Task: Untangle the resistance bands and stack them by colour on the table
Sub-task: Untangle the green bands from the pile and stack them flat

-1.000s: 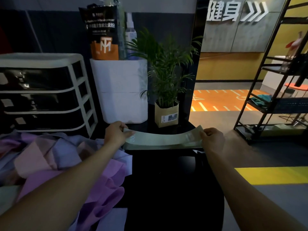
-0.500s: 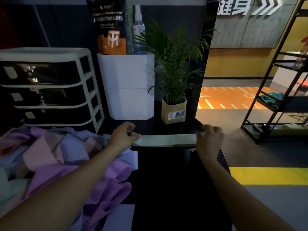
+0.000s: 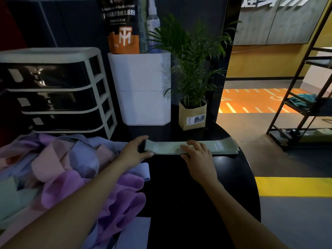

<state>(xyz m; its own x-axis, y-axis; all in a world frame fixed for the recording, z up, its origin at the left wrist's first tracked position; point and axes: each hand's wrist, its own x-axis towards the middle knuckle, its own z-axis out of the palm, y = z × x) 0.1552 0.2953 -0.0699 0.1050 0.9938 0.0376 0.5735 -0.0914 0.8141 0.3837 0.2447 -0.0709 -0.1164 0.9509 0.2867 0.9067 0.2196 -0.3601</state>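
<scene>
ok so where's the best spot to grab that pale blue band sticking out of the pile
Probably the free end of the pale blue band, which lies flat on the black table just past the tangled pile. Come from the right, over the bare tabletop, and pinch it across its width. That end is loose and uncovered; the rest runs under the purple band.

A glossy black round-edged table (image 3: 224, 177) fills the centre. At its 10 o'clock stands a cream plastic drawer unit with dark fronts (image 3: 53, 92); at 12 o'clock a white rectangular cabinet (image 3: 143, 90) backs onto a dark panelled wall (image 3: 71, 24). Toward 2 o'clock, grey floor (image 3: 269, 159) meets an orange floor patch with white dashes (image 3: 251, 99), a yellow wall (image 3: 260, 60) and a black metal shelving rack (image 3: 305, 97). A yellow floor stripe (image 3: 294, 186) lies at 3 o'clock. Light is dim.
</scene>
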